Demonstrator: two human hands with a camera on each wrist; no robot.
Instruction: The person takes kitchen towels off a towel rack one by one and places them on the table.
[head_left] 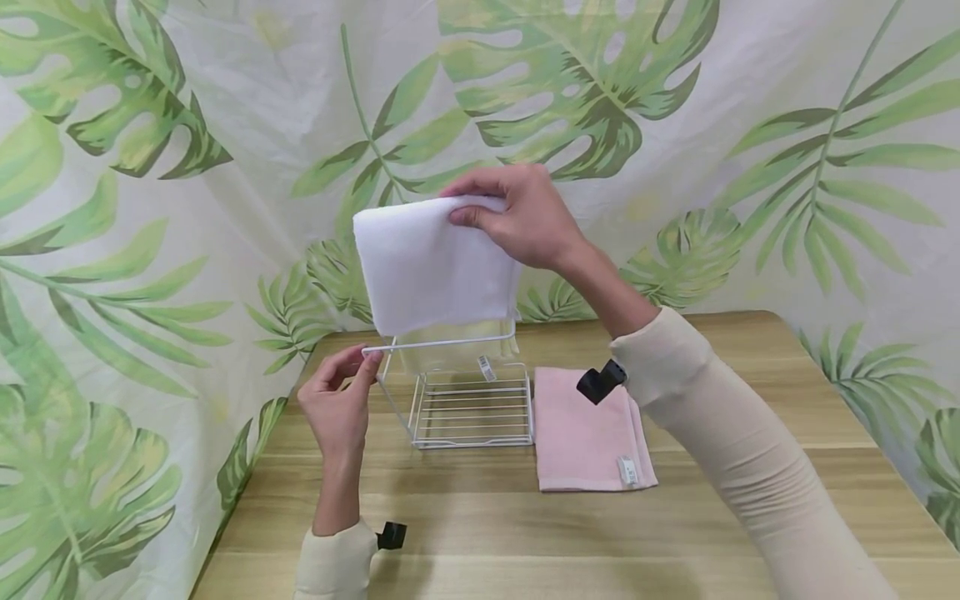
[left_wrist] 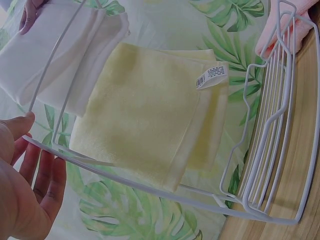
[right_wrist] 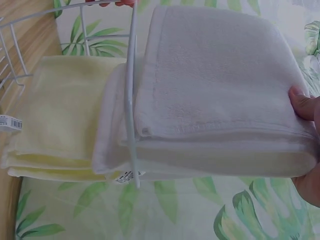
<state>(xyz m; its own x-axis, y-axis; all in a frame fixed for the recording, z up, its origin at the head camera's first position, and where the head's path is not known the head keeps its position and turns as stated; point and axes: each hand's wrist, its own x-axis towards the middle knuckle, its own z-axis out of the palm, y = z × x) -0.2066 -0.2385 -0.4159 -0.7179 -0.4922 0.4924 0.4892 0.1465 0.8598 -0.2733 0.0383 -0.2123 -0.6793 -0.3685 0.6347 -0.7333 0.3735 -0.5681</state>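
My right hand grips a folded white towel by its top edge and holds it up over a white wire rack. In the right wrist view the rack's top bar crosses in front of the towel's lower part. With thumb and fingers my left hand pinches the rack's top corner on the left. A pale yellow towel with a white label hangs on the rack behind the white towel; the head view shows little of it. Its fold over the bar is hidden.
A folded pink towel with a label lies on the wooden table, just right of the rack. Behind the table hangs a leaf-patterned cloth. A dark camera mount sits at each wrist.
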